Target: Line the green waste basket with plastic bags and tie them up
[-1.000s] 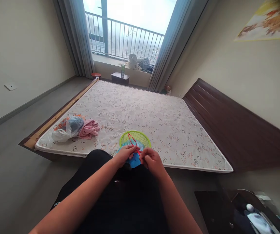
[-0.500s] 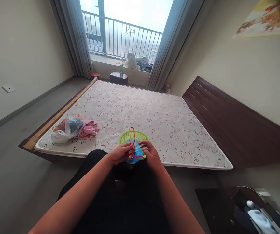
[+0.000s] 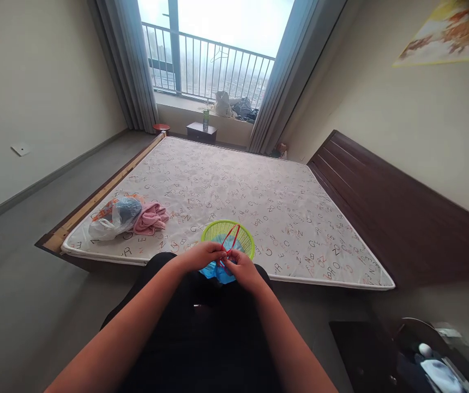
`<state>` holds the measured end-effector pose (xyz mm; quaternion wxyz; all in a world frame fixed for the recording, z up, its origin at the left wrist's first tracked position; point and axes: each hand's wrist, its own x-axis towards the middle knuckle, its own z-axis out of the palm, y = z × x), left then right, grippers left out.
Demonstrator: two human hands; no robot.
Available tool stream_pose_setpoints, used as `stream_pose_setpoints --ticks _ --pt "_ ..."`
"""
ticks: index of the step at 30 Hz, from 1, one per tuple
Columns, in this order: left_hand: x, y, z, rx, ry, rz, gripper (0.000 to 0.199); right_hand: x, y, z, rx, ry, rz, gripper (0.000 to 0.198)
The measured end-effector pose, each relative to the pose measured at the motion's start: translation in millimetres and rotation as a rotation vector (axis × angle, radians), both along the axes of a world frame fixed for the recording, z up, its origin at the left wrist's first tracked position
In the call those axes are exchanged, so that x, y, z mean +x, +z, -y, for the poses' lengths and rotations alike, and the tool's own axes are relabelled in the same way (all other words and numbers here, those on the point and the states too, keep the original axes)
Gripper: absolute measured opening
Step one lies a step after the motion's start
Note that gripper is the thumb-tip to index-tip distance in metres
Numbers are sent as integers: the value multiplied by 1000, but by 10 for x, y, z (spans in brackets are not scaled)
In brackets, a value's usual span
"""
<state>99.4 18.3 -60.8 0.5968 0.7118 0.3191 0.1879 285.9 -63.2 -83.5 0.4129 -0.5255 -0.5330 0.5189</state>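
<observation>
Lettered mattress [image 3: 292, 213], pale-walled bedroom. I log, from afar: left hand [image 3: 205, 255] and right hand [image 3: 245, 269], fingertips of both pinching red cord [image 3: 236, 236], neither nearer. Cord loop: leaving fingertips, long axis toward one o'clock. Blue plastic [image 3: 225, 275]: six o'clock, close under. Green basket [image 3: 252, 246]: twelve, just beyond. Pink cloth [image 3: 151, 219]: ten. Window [image 3: 228, 27]: twelve, far.

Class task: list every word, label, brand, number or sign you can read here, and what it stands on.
"R": printed on the mattress, near its front edge.
"E": also on the mattress, just below the pink cloth.
Other mattress letters: scattered, many too small or blurred.
Red cord, blue plastic, green basket: no readable text.
No whole word, brand or number is legible.
</observation>
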Motion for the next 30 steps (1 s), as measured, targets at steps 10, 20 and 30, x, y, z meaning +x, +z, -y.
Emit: stream_pose_setpoints --ticks 10,20,30 --pt "68 -190 87 -42 125 75 30 20 -108 29 -98 -118 -200 34" --pt "187 -221 250 241 406 184 13 -62 -90 26 -172 -232 -439 23" --pt "209 -274 389 93 521 246 13 -105 -30 85 -136 -24 -443 25"
